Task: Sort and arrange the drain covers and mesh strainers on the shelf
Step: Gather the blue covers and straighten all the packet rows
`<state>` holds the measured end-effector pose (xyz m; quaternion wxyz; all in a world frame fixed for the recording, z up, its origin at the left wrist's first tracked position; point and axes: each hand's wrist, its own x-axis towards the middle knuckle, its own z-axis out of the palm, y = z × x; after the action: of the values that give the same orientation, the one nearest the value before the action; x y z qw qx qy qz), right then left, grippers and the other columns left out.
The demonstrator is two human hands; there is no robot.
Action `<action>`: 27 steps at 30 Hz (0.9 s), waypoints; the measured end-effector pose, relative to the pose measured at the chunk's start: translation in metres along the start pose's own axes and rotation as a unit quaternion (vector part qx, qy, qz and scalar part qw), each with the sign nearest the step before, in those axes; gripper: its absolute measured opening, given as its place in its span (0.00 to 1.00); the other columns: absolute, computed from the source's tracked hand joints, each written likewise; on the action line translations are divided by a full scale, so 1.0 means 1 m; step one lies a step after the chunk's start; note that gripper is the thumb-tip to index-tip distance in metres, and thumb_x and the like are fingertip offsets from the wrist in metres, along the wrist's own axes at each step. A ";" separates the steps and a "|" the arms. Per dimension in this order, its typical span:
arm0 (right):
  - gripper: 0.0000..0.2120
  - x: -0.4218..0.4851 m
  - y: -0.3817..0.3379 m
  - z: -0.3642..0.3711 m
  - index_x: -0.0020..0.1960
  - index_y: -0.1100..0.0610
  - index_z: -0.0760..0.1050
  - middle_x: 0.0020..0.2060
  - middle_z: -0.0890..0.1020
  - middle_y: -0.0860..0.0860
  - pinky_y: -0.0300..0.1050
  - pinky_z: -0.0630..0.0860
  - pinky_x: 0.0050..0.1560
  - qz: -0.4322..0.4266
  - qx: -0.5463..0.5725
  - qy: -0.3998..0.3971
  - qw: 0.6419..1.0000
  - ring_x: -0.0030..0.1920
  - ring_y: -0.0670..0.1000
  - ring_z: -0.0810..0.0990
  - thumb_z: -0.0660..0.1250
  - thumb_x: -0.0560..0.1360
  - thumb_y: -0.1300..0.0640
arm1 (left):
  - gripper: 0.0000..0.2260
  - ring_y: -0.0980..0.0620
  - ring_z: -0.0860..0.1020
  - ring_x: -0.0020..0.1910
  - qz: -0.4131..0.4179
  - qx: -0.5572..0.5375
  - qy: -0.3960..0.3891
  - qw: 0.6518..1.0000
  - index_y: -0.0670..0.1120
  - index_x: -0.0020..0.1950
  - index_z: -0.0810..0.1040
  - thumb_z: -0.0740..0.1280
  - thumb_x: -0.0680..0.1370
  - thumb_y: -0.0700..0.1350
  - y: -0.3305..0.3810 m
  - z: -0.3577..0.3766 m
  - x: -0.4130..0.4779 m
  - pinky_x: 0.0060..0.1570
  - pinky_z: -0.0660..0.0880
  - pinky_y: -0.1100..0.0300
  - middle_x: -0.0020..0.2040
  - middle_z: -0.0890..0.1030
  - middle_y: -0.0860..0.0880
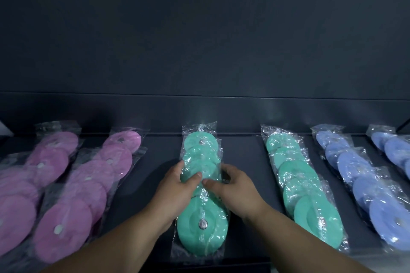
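middle teal drain-cover row (200, 184) runs front-to-back on shelf (155, 150) | left hand (175, 188) and right hand (230, 186) flank it | both pinch one bagged cover mid-row

No text, label, brand or number can be read. Bagged drain covers (203, 236) from 9 to 3 o'clock and dark shelf (155, 150) show no legible print.
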<state>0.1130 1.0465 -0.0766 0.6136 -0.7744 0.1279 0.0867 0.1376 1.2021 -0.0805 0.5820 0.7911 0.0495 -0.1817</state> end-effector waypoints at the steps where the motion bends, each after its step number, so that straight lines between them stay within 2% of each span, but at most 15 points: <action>1: 0.15 0.000 0.000 0.002 0.56 0.50 0.78 0.46 0.86 0.47 0.45 0.82 0.46 -0.006 0.011 0.006 1.000 0.43 0.47 0.85 0.74 0.70 0.56 | 0.30 0.55 0.79 0.56 0.006 -0.003 0.010 1.000 0.56 0.70 0.68 0.69 0.70 0.59 0.000 0.000 0.001 0.59 0.76 0.51 0.62 0.78 0.54; 4: 0.16 0.000 -0.002 0.002 0.56 0.48 0.77 0.47 0.85 0.46 0.41 0.81 0.46 -0.027 0.020 0.015 0.999 0.44 0.45 0.85 0.74 0.70 0.56 | 0.32 0.55 0.80 0.56 0.016 -0.001 0.019 1.000 0.59 0.68 0.69 0.67 0.65 0.63 -0.001 0.001 0.004 0.58 0.77 0.51 0.61 0.78 0.55; 6: 0.21 0.004 -0.001 0.001 0.58 0.44 0.75 0.51 0.84 0.45 0.42 0.81 0.50 -0.026 0.000 0.011 1.000 0.48 0.44 0.84 0.75 0.67 0.51 | 0.30 0.55 0.79 0.56 0.015 0.016 0.009 1.000 0.58 0.67 0.70 0.67 0.66 0.62 0.002 0.000 0.005 0.59 0.76 0.51 0.62 0.78 0.55; 8: 0.29 0.006 0.000 0.002 0.60 0.38 0.71 0.57 0.79 0.44 0.45 0.79 0.56 -0.034 -0.055 0.019 0.998 0.54 0.43 0.81 0.74 0.61 0.42 | 0.29 0.54 0.75 0.63 0.022 0.048 0.019 0.998 0.55 0.70 0.68 0.67 0.70 0.59 0.005 0.001 0.005 0.64 0.72 0.51 0.66 0.73 0.55; 9: 0.33 0.005 0.002 0.004 0.63 0.38 0.69 0.60 0.77 0.43 0.46 0.77 0.59 -0.041 -0.092 0.027 0.995 0.57 0.43 0.79 0.73 0.59 0.40 | 0.30 0.53 0.70 0.68 0.027 0.065 0.036 0.997 0.53 0.73 0.64 0.68 0.73 0.56 0.006 0.000 0.003 0.69 0.67 0.53 0.68 0.69 0.56; 11: 0.41 0.002 0.006 0.005 0.72 0.46 0.64 0.69 0.69 0.45 0.47 0.70 0.68 -0.052 -0.174 0.039 0.983 0.67 0.46 0.71 0.71 0.62 0.38 | 0.31 0.54 0.59 0.74 0.045 0.100 0.062 0.992 0.52 0.77 0.57 0.67 0.76 0.50 0.002 -0.001 0.000 0.72 0.56 0.61 0.75 0.59 0.53; 13: 0.41 -0.002 0.009 0.005 0.75 0.52 0.60 0.74 0.60 0.46 0.43 0.59 0.74 -0.046 -0.251 0.039 0.966 0.74 0.48 0.61 0.70 0.69 0.40 | 0.29 0.56 0.54 0.76 0.065 0.143 0.045 0.987 0.53 0.76 0.58 0.66 0.78 0.48 -0.008 -0.001 -0.003 0.70 0.51 0.66 0.78 0.52 0.54; 16: 0.40 -0.002 0.013 0.002 0.76 0.54 0.58 0.75 0.59 0.49 0.40 0.55 0.73 -0.047 -0.310 0.028 0.949 0.75 0.49 0.57 0.68 0.72 0.38 | 0.27 0.56 0.50 0.77 0.052 0.199 -0.006 0.979 0.54 0.77 0.58 0.63 0.79 0.51 -0.015 0.000 -0.004 0.72 0.50 0.62 0.79 0.48 0.54; 18: 0.40 -0.002 0.012 0.000 0.76 0.53 0.59 0.73 0.63 0.49 0.36 0.59 0.71 -0.053 -0.295 0.029 0.954 0.72 0.47 0.62 0.70 0.71 0.40 | 0.28 0.55 0.50 0.77 0.055 0.203 -0.004 0.978 0.54 0.77 0.58 0.64 0.79 0.51 -0.015 0.000 -0.002 0.73 0.51 0.61 0.79 0.47 0.54; 21: 0.38 -0.010 0.012 -0.003 0.72 0.50 0.63 0.63 0.70 0.44 0.19 0.64 0.50 -0.054 -0.212 0.068 0.973 0.58 0.40 0.72 0.76 0.67 0.44 | 0.28 0.56 0.55 0.76 0.074 0.175 0.033 0.981 0.53 0.76 0.61 0.66 0.77 0.49 -0.017 -0.003 -0.006 0.71 0.54 0.63 0.78 0.52 0.54; 24: 0.34 -0.022 0.018 -0.006 0.64 0.49 0.67 0.54 0.76 0.44 0.21 0.68 0.39 -0.034 -0.163 0.119 0.979 0.48 0.39 0.77 0.78 0.63 0.43 | 0.27 0.52 0.67 0.69 0.081 0.155 0.095 0.980 0.51 0.73 0.65 0.69 0.75 0.47 -0.024 -0.005 -0.017 0.68 0.64 0.60 0.73 0.63 0.51; 27: 0.25 -0.031 0.021 -0.007 0.53 0.48 0.67 0.41 0.79 0.44 0.25 0.69 0.33 -0.007 -0.155 0.135 0.979 0.39 0.39 0.78 0.78 0.64 0.43 | 0.26 0.54 0.76 0.54 0.072 0.134 0.123 0.981 0.50 0.71 0.67 0.70 0.74 0.47 -0.030 -0.006 -0.029 0.52 0.71 0.62 0.66 0.69 0.50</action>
<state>0.0767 1.0376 -0.0853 0.4636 -0.8656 0.1891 -0.0039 0.1037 1.2215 -0.0959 0.4716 0.8798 0.0386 -0.0458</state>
